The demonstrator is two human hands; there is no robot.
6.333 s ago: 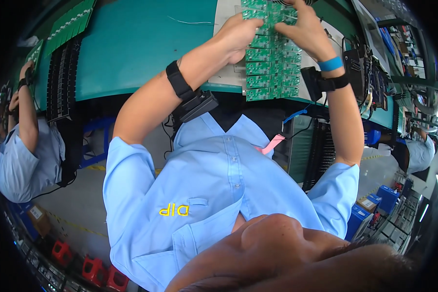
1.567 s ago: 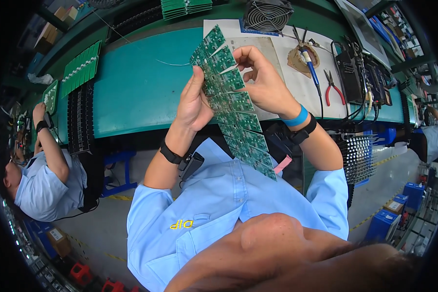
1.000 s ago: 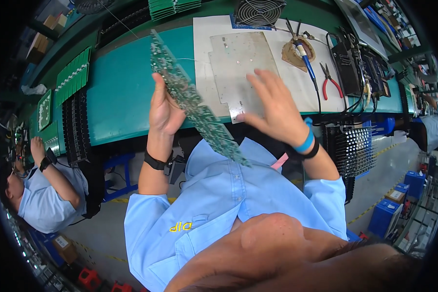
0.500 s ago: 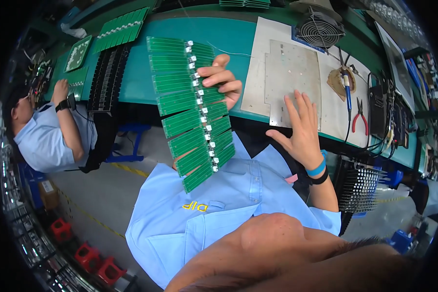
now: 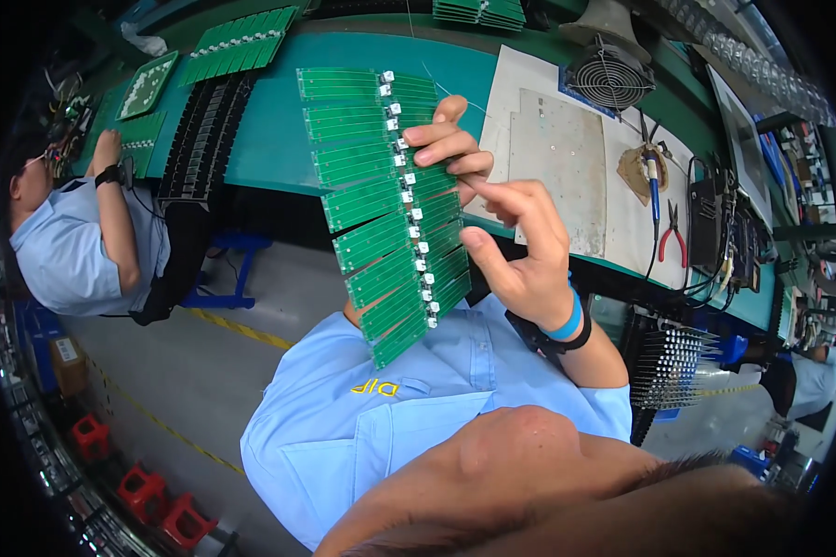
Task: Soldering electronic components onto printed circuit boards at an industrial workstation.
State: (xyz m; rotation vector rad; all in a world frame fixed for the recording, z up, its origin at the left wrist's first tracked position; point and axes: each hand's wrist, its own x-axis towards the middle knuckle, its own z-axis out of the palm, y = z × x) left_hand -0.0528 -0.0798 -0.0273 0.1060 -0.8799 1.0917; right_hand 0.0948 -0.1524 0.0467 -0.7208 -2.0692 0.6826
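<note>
My left hand [image 5: 455, 144] is closed on a green circuit board panel [image 5: 358, 158], its fingers curled over the panel's right side; the forearm is mostly behind it. The panel is split into several narrow strips, with a line of small white connectors along its middle, and it hangs tilted in front of my chest. Close to the panel's right edge, my right hand [image 5: 529, 246] has its thumb and fingers apart. Whether its fingertips touch the board cannot be made out. A blue band and a black band circle the right wrist.
A flat metal plate [image 5: 557, 167] lies on white sheeting, with a soldering iron [image 5: 655, 186], red-handled pliers [image 5: 673, 237] and a small fan [image 5: 611, 79] beyond. Black racks [image 5: 200, 148] carry another green panel [image 5: 241, 42]. A co-worker [image 5: 84, 241] sits at the left.
My right hand has left the metal plate and moved left to the panel's edge. The panel, in my left hand, has shifted slightly right.
</note>
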